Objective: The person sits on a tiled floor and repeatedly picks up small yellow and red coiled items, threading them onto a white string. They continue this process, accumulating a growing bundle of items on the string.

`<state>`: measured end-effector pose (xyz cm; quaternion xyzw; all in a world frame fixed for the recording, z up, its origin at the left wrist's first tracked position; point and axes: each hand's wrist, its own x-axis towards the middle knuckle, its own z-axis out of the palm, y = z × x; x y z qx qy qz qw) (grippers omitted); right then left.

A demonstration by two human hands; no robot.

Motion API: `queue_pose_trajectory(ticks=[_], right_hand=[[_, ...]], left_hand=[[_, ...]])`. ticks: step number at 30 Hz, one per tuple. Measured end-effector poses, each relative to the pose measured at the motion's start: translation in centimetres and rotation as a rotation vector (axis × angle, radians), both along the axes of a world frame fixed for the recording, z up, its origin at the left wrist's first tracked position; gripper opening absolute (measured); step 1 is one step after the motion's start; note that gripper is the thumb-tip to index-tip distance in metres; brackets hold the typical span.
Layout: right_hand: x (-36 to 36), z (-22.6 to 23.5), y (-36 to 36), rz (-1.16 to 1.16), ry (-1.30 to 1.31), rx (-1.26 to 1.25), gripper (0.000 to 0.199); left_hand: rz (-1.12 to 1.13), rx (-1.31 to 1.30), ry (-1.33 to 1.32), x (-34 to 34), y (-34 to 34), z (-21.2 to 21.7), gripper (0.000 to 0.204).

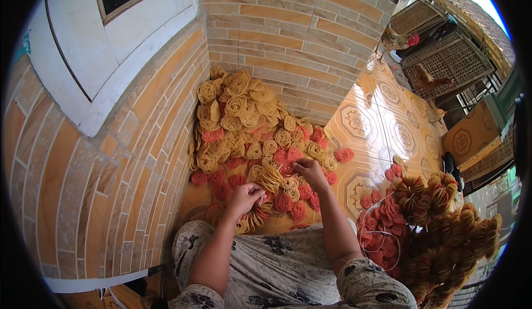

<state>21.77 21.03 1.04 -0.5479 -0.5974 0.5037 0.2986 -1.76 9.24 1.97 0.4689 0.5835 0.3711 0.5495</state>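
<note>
My left hand (246, 199) is closed, its fingertips pinched at the near end of a short row of yellow lacy discs (269, 180) packed face to face. A thin white strip or string end shows at those fingertips. With thumb and fingers together, my right hand (310, 173) grips a red lacy disc (286, 169) at the row's far side. Below my left hand, more yellow and red discs (256, 216) stand edge-on in a curved row near my lap. A big heap of loose yellow coiled discs (238, 104), mixed with red ones, fills the corner before me.
Bunches of strung yellow and red discs (451, 242) lie at my right, beside a pile of red discs (382, 220) with a looped white string (397, 253). Brick-patterned walls (266, 37) meet at the corner. Past the tiled floor (382, 120) are chickens (400, 40) and woven cages (443, 59).
</note>
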Motion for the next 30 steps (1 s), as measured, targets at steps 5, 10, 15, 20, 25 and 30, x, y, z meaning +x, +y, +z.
queue_pose_trajectory(ticks=[5,10,15,20,25,30], right_hand=[[-1.1,2.6,-1.4,-0.054,0.086,0.046,0.022],[-2.5,4.5,-2.8,-0.044,-0.024,0.265,0.020],[-3.0,5.6,-3.6,0.123,-0.152,0.766,0.020],[-1.4,3.4,0.0,-0.170,-0.146,0.369,0.024],[-0.5,-2.9,2.6,-0.265,-0.811,0.943,0.021],[0.3,-5.2,3.7,-0.048,-0.394,0.145,0.034]], left_hand=[[-0.053,-0.012,0.106,0.8,-0.5,2.6,0.025],[-0.032,-0.009,0.064,0.9,-0.5,1.9,0.024],[0.009,0.039,-0.061,1.1,0.0,-0.4,0.022],[0.083,0.087,-0.040,1.2,0.0,-0.8,0.019],[0.060,0.054,-0.042,1.1,0.1,0.0,0.017],[0.077,0.085,-0.041,1.2,0.1,0.0,0.020]])
